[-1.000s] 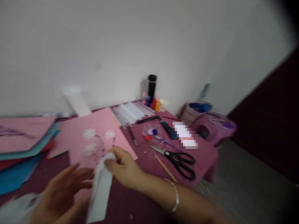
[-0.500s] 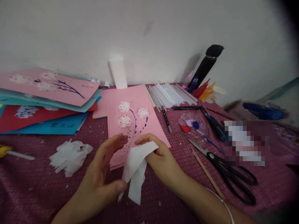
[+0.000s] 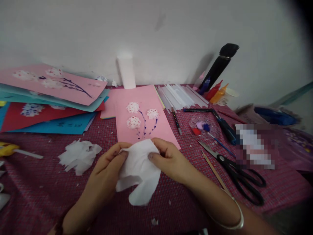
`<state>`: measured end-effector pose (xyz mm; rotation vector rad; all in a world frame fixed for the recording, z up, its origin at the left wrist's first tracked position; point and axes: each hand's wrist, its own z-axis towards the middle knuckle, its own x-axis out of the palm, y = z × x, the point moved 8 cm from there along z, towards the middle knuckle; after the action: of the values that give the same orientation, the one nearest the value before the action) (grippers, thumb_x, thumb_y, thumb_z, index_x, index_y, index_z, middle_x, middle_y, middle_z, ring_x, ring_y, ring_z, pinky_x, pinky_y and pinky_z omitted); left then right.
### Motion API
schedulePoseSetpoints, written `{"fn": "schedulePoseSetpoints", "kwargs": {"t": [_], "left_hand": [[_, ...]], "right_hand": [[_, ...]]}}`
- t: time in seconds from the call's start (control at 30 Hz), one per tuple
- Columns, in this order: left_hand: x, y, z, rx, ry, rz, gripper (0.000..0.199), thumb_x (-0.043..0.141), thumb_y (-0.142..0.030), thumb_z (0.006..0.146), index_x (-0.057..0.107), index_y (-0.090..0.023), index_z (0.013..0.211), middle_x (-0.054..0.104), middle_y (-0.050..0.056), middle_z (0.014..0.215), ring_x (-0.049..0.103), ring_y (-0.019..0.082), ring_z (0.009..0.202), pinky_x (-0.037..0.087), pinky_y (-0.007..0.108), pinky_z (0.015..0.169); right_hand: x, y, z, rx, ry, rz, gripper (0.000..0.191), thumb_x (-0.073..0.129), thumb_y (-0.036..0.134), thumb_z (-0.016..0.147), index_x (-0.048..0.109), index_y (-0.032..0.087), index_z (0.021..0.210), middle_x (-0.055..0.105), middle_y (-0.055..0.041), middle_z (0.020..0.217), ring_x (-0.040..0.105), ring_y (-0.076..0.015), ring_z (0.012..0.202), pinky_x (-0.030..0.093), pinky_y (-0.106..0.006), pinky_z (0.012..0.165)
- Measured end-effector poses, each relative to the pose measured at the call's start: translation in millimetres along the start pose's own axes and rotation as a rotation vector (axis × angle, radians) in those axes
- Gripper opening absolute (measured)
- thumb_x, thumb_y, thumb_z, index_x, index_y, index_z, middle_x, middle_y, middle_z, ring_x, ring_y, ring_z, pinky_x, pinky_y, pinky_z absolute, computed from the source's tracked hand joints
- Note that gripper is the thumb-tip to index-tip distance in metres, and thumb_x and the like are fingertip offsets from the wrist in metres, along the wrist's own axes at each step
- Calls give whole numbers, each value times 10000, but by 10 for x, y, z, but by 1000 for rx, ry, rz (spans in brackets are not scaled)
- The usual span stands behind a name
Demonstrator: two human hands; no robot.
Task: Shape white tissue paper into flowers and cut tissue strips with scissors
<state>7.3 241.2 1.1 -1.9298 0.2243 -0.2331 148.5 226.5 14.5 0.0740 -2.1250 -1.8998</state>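
Pinching the white tissue (image 3: 140, 164) in the narrow grip of our left hand (image 3: 107, 171) and right hand (image 3: 174, 163), we hold it above the surface (image 3: 49, 195), near the pink paper (image 3: 146, 101).

Room nearside of held tissue (image 3: 141, 168); scissors (image 3: 221, 159) block right.

Tissue (image 3: 140, 163) is plain wht; tablecloth (image 3: 127, 218) dk red w/ fine check; card (image 3: 163, 132) pink w/ wht, red-flecked blooms (image 3: 133, 122), purplish-blue stems (image 3: 144, 123); scissor handles (image 3: 231, 171) blk; red btl (image 3: 213, 92), orange btl (image 3: 219, 94).
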Motion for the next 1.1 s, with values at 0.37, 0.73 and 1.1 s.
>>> {"fn": "schedulePoseSetpoints", "kwargs": {"t": [0.37,0.73,1.1], "left_hand": [[83,-4,16,83,102,179,244,666,-428,766,623,-188,760,514,-43,567,401,79,499,317,158,432],[152,53,73,44,107,94,337,596,-463,808,490,-187,647,393,-75,519,326,66,454,274,164,417],[42,-83,32,20,-5,168,294,687,-393,699,592,-201,901,660,24,852,618,162,664,506,252,561]], "right_hand": [[-132,116,-14,-276,-261,-298,100,499,206,879,573,175,819,500,30,669,433,-89,574,353,-212,506],[81,107,-17,-368,-185,-573,76,540,108,777,535,175,742,492,23,700,467,-94,613,362,-223,550],[-168,68,19,-214,-312,-435,40,531,159,759,537,191,737,470,49,630,427,-91,541,345,-212,487]]}}
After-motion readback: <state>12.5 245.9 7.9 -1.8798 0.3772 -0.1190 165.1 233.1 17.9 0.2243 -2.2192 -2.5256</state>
